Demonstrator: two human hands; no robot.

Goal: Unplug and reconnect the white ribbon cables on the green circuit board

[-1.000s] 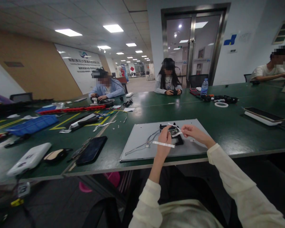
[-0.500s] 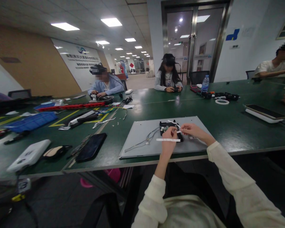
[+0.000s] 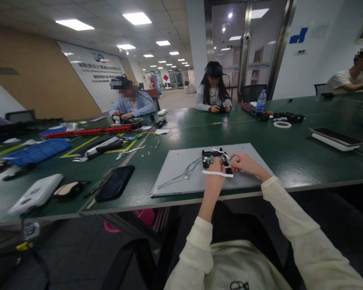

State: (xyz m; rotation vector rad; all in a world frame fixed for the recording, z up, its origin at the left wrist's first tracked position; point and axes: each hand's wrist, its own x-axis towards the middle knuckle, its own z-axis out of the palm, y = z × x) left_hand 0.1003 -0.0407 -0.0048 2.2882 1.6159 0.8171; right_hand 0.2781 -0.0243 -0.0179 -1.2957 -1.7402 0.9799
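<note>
A grey flat panel (image 3: 181, 177) lies on the green table in front of me. On it sits a small black module with a green circuit board (image 3: 213, 158), with grey wires (image 3: 187, 174) trailing off to its left. My left hand (image 3: 214, 177) is closed, pinching a white strip of tape (image 3: 218, 174) just in front of the module. My right hand (image 3: 245, 162) rests at the module's right side, fingers pinched on the strip's other end, where another white strip (image 3: 220, 152) crosses the module.
A black phone (image 3: 115, 183), a white device (image 3: 36, 195) and a blue tray (image 3: 38, 151) lie to the left. A tablet (image 3: 335, 139), a tape roll (image 3: 282, 124) and a water bottle (image 3: 260, 100) are at the right. Three other people sit around the table.
Both hands with the white strip have come down closer to the module on the panel. My view has tipped slightly downward.
</note>
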